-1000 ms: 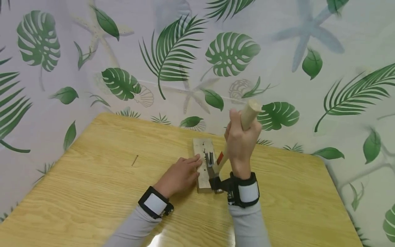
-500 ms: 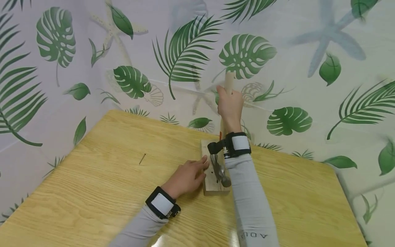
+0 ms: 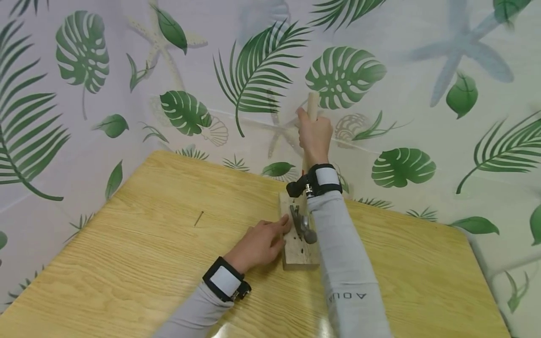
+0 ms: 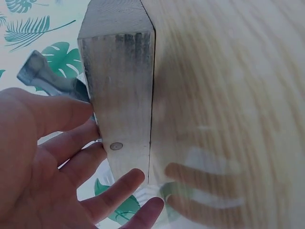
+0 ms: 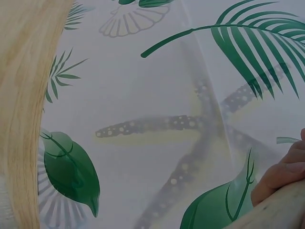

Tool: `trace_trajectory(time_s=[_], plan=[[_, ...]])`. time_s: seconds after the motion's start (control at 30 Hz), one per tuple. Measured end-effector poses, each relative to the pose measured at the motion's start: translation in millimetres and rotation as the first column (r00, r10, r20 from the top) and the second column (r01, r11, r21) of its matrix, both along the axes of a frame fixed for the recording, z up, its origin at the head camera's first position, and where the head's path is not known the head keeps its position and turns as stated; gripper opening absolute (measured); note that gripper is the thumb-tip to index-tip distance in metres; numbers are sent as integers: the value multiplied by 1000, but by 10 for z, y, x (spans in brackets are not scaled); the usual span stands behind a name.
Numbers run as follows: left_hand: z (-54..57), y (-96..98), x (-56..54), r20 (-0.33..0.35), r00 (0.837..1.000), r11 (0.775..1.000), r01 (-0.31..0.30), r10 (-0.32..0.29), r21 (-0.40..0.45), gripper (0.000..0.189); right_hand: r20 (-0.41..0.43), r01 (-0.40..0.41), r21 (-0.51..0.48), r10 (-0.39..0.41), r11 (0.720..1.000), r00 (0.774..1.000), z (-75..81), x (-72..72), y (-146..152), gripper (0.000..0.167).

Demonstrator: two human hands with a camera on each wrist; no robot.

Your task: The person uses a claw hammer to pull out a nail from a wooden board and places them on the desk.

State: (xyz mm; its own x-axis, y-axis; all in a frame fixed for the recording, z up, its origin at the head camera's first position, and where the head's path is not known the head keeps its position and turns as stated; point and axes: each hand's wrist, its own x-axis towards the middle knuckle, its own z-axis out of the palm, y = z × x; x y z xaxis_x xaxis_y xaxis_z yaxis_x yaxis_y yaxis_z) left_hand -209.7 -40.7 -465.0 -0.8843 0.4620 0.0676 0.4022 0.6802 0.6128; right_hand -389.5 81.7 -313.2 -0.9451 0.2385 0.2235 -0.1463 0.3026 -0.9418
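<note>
My right hand (image 3: 316,137) grips the pale wooden handle of a claw hammer (image 3: 305,225), raised toward the far side of the table. The steel head lies over the wooden block (image 3: 301,262), claw pointing away and striking face toward me. In the right wrist view, fingers (image 5: 281,179) wrap the handle at the lower right corner. My left hand (image 3: 258,244) rests against the block's left side, index fingertip on its top edge. The left wrist view shows those fingers spread, some touching the block (image 4: 119,86), with part of the hammer (image 4: 45,76) behind.
A loose nail (image 3: 198,218) lies on the wood-grain table (image 3: 160,263) left of the block. One small nail (image 3: 293,201) stands near the block's far end, and dark spots mark its top. A leaf-print sheet (image 3: 253,136) hangs along the table's far edge.
My right hand has moved up and forward, swinging the handle away from me, while the hammer head stays over the block. The left hand keeps its place on the block. The view has shifted slightly.
</note>
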Motion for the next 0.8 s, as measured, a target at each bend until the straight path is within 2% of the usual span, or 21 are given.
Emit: trace_trajectory(time_s=[0.27, 0.37, 0.47, 0.63, 0.8], plan=[[-2, 48, 12, -35, 999, 1000, -6, 6, -21, 43, -72, 45, 56, -41, 997, 997, 43, 36, 11, 44], [2, 56, 20, -41, 999, 999, -20, 18, -30, 45, -99, 50, 49, -45, 998, 994, 54, 117, 24, 47], [8, 59, 29, -47, 998, 999, -35, 33, -40, 46, -166, 29, 12, -26, 1000, 986, 59, 245, 44, 50], [12, 66, 37, -88, 995, 997, -51, 45, -64, 48, -314, 15, -30, -24, 999, 949, 46, 539, 75, 49], [-1, 81, 47, -125, 991, 994, -67, 56, -86, 47, -471, 8, -79, -44, 997, 881, 10, 871, 111, 41]])
